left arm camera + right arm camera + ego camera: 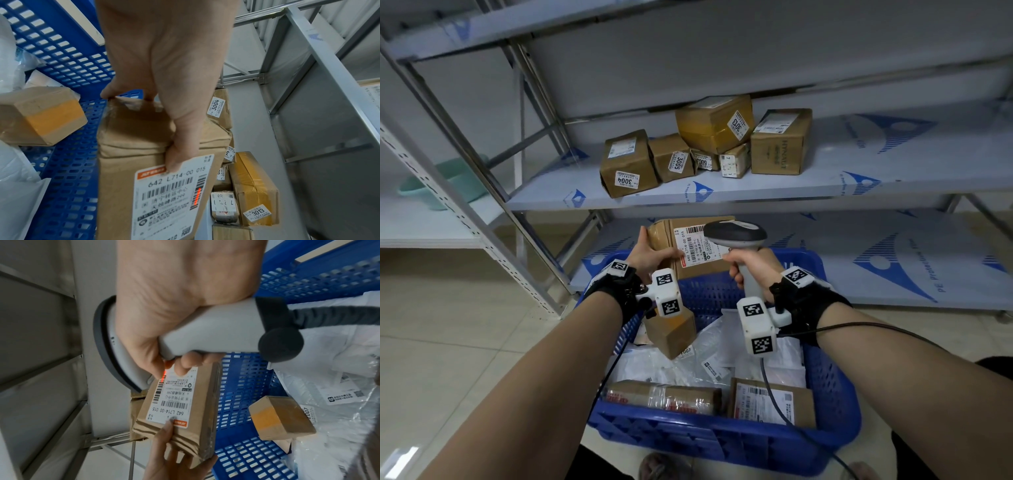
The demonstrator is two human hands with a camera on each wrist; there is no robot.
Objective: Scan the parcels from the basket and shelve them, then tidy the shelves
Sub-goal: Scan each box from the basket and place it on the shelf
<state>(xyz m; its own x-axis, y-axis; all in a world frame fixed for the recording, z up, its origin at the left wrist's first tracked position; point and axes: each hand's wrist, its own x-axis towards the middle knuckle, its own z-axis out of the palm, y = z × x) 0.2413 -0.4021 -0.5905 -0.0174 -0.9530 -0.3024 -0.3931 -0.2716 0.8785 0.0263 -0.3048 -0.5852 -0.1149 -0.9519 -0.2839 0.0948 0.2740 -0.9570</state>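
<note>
Fingers [185,366] grip scanner [736,236] — parcel [127,146] lit.

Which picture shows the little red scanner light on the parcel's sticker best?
The left wrist view: the red scan line glows plainly across the side barcode of the label. The right wrist view shows it smaller, partly behind the scanner. In the head view the scanner hides it.
</note>
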